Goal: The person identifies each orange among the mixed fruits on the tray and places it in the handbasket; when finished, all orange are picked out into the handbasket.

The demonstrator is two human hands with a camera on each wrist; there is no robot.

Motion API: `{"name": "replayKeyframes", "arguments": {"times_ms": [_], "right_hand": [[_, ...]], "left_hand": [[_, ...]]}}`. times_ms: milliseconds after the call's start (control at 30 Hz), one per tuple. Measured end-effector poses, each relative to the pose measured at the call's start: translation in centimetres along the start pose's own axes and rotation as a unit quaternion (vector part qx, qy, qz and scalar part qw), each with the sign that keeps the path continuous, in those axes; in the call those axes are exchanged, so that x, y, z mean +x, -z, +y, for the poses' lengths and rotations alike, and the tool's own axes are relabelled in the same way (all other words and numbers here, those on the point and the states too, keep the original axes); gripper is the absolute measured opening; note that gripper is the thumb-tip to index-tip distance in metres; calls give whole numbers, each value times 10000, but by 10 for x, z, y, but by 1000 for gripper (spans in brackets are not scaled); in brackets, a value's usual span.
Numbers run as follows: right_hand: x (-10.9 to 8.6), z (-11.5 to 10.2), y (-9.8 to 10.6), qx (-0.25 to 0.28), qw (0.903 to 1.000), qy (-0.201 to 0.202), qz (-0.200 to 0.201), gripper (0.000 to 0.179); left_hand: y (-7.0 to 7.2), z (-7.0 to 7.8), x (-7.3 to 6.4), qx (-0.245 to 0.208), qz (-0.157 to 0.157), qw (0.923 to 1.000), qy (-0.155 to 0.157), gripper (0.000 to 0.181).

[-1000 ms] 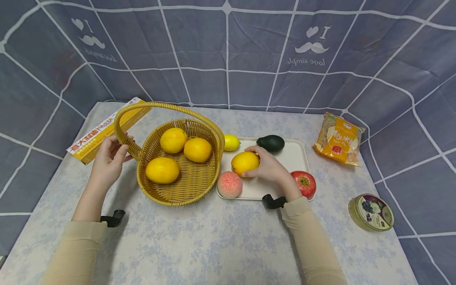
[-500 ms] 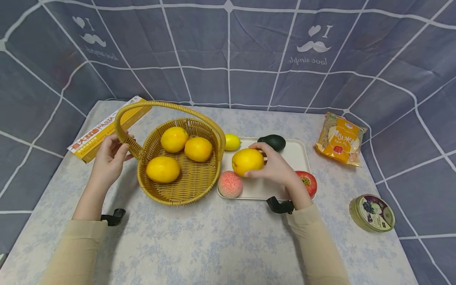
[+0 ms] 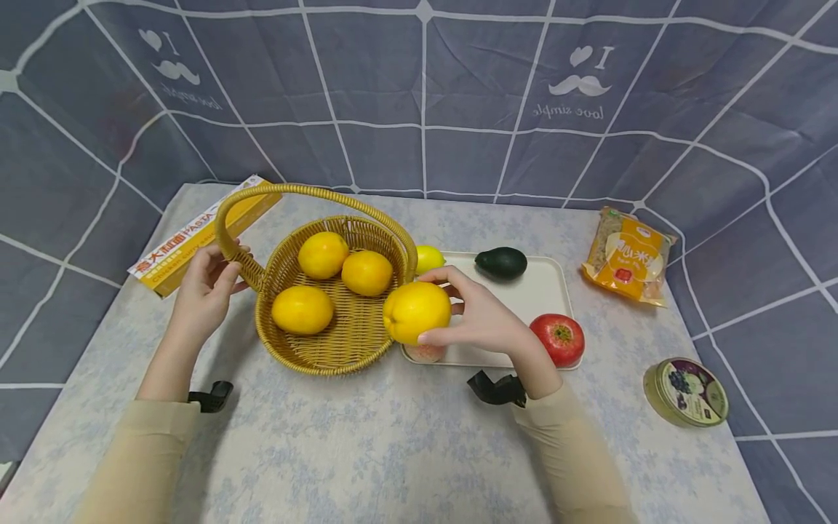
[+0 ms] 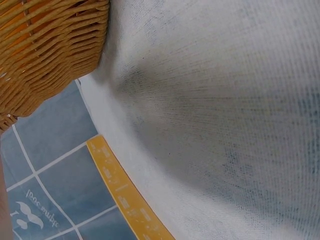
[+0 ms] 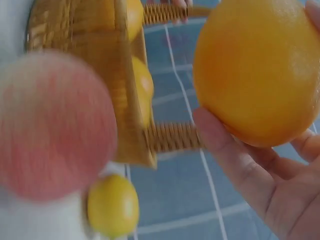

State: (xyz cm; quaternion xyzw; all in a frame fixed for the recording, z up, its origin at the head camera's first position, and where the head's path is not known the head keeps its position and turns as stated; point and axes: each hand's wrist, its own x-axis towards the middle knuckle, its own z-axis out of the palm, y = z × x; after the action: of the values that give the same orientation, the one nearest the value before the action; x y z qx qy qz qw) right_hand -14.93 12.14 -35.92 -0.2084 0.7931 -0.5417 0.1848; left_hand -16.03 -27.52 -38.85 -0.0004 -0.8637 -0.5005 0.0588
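My right hand (image 3: 484, 318) holds a large, rounded yellow-orange fruit (image 3: 417, 313) between thumb and fingers, raised beside the wicker basket's right rim. In the right wrist view the fruit (image 5: 257, 70) stands above the basket's edge. My left hand (image 3: 208, 291) grips the base of the handle on the left side of the basket (image 3: 353, 349). Three similar yellow fruits, one of them the front-left fruit (image 3: 302, 310), lie inside the basket. Under the held fruit a pink peach (image 3: 425, 354) is mostly covered in the head view; the right wrist view shows the peach (image 5: 52, 127) plainly.
A white tray (image 3: 524, 298) carries a dark green avocado (image 3: 500, 263) and a red pomegranate (image 3: 557, 340). A lemon (image 3: 429, 259) lies behind the basket's right rim. A pasta box (image 3: 203, 236) sits back left; an orange food packet (image 3: 627, 255) and a round tin (image 3: 686, 391) stand right.
My right hand has lifted the yellow-orange fruit off the tray and carried it left to the basket's rim, now covering the peach. My left hand stays on the basket handle.
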Motion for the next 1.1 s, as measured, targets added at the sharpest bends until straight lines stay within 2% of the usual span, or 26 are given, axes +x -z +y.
{"name": "replayKeyframes", "arguments": {"times_ms": [133,367,533,633,867,1100], "right_hand": [[10,-8,-23,-61,9998,-57,-185,72],[32,-15,-56,-1264,9918,74,-178,76],[47,-13,-67,-1465,9891,8,-153,77],[54,-11,-73,-1836,9827,-53,-215,76],[61,-4,-84,-2580,9657,-112,-269,73],[64,0,-91,-2974,9542,-211,-257,73]], "left_hand": [[0,1,0,68,0,9999,104,41],[-1,2,2,57,-44,9999,80,42],[-2,4,1,55,-22,9998,195,43],[-2,4,-1,70,23,9996,267,44],[-2,0,-2,4,79,10000,-21,40],[-3,-2,0,13,73,10000,-36,41]]}}
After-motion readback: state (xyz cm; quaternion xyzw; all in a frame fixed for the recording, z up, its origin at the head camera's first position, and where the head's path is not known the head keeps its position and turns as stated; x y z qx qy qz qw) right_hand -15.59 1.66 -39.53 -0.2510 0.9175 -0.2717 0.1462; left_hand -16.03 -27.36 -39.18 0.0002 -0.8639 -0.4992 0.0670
